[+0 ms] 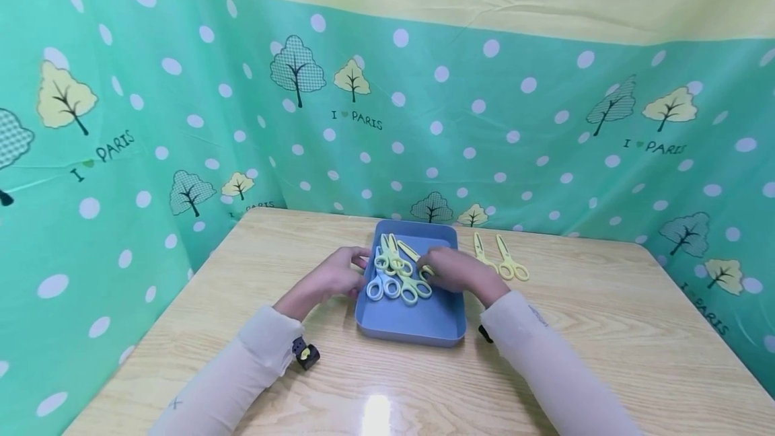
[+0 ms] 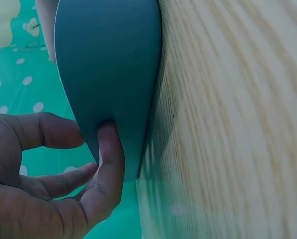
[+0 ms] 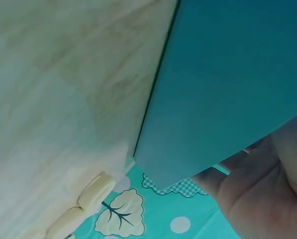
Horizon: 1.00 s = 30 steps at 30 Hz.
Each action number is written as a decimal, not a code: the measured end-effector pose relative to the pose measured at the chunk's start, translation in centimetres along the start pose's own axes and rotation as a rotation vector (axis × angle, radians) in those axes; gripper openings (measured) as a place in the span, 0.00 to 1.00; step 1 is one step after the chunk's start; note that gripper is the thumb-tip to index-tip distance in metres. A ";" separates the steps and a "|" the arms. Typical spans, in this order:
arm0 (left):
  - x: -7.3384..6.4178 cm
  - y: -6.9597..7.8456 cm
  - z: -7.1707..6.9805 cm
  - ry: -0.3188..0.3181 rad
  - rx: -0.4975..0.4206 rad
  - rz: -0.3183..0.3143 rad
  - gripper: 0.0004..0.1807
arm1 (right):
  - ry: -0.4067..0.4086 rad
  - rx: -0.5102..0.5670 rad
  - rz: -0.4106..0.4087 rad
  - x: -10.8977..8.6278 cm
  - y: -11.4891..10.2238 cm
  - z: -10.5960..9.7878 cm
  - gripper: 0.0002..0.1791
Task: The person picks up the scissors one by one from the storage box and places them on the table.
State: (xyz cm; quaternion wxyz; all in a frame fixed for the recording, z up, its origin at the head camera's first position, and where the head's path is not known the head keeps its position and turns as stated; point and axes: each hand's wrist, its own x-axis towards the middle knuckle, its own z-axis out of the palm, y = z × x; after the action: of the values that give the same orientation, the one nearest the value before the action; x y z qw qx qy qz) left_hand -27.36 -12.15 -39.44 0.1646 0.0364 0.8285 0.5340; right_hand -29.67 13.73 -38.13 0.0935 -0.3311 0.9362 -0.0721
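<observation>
A blue tray (image 1: 402, 338) on the table holds several pairs of plastic scissors, blue (image 1: 375, 288), pale green (image 1: 409, 296) and yellow, overlapping toward its left side. My left hand (image 1: 340, 272) pinches the tray's left rim; in the left wrist view one digit presses the outer wall (image 2: 108, 59) and others reach over the edge. My right hand (image 1: 451, 269) reaches over the right rim, its fingers at the handles of yellow scissors (image 1: 408, 250). The hand covers part of those handles, and the tray wall (image 3: 223, 89) hides the fingertips in the right wrist view.
Two yellow pairs of scissors (image 1: 512, 268) lie on the wooden table (image 1: 575, 301) right of the tray, blades pointing away. A green dotted curtain (image 1: 363, 147) hangs behind the table's back edge and along its left side.
</observation>
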 end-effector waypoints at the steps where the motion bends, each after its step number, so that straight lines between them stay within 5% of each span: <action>1: 0.0 0.0 0.0 -0.001 0.000 0.002 0.42 | -0.006 -0.005 0.000 0.2 0.0 -0.1 0.18; 30: -0.1 -0.1 0.0 0.001 -0.009 -0.004 0.43 | -0.099 0.003 0.083 3.1 0.5 -0.6 0.18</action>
State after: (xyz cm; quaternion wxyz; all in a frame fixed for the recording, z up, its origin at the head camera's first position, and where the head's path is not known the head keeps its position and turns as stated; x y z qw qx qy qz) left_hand -27.29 -12.20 -39.47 0.1654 0.0336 0.8262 0.5375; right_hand -32.51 12.21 -38.00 0.1431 -0.2948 0.9433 -0.0529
